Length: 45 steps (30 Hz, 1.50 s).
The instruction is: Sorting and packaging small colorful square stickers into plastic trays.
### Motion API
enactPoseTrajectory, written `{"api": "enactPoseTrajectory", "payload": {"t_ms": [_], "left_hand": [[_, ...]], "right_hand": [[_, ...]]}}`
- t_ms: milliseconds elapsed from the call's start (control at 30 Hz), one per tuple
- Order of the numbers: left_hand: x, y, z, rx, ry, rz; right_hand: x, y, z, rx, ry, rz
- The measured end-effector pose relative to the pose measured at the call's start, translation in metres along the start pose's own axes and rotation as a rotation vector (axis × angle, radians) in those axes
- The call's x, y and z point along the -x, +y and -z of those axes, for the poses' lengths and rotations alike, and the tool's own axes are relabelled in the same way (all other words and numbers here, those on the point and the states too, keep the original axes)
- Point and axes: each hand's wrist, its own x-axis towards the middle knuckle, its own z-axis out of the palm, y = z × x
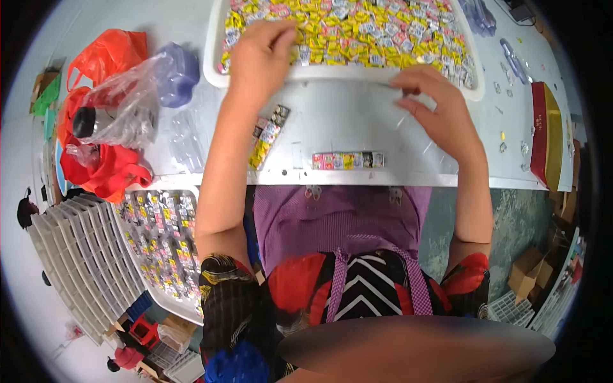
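My left hand [260, 60] is over the near left part of a white tray [377, 75] filled with small yellow, pink and white wrapped pieces [345, 32]. Its fingers are closed together; whatever is in them is hidden. By the tray's near right rim, my right hand [437, 105] has its thumb and forefinger apart, with nothing visible held. A straight row of small wrapped pieces [348, 160] lies near the table's front edge. Beside my left forearm, another row [264, 146] lies slanted, with a few darker pieces [280, 115] at its far end.
On the left of the table [294, 172] are red plastic bags [115, 54], a dark-capped bottle [86, 121] and a bluish plastic container [177, 75]. A second filled tray [163, 249] sits lower left beside stacked white trays [83, 262]. A red and gold box [546, 136] stands at right.
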Motion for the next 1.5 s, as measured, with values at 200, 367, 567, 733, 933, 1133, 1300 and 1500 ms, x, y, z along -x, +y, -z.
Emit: {"api": "enactPoseTrajectory", "payload": {"t_ms": [200,367,567,733,933,1133,1300,1500], "left_hand": [[0.056,0.055,0.017,0.371,-0.363,0.48],[0.107,0.075,0.001,0.343,-0.494,0.551],[0.124,0.073,-0.018,0.062,-0.342,0.211],[0.126,0.068,-0.019,0.015,-0.319,0.195],[0.126,0.072,-0.019,-0.047,-0.313,0.127],[0.131,0.072,-0.012,-0.058,-0.304,0.082],[0.145,0.081,-0.004,-0.12,-0.362,-0.067],[0.157,0.079,-0.009,-0.253,-0.424,-0.099]], "right_hand": [[0.051,0.0,-0.052,-0.243,-0.144,-0.201],[0.055,-0.01,-0.078,0.0,-0.061,-0.005],[0.065,-0.002,-0.092,0.257,-0.019,0.124],[0.072,-0.004,-0.088,0.406,-0.024,0.216],[0.072,-0.022,-0.088,0.362,-0.05,0.078],[0.052,0.0,-0.055,0.287,0.202,0.079],[-0.027,0.039,-0.016,0.532,0.358,0.028],[-0.072,0.064,-0.012,0.63,0.083,-0.131]]}}
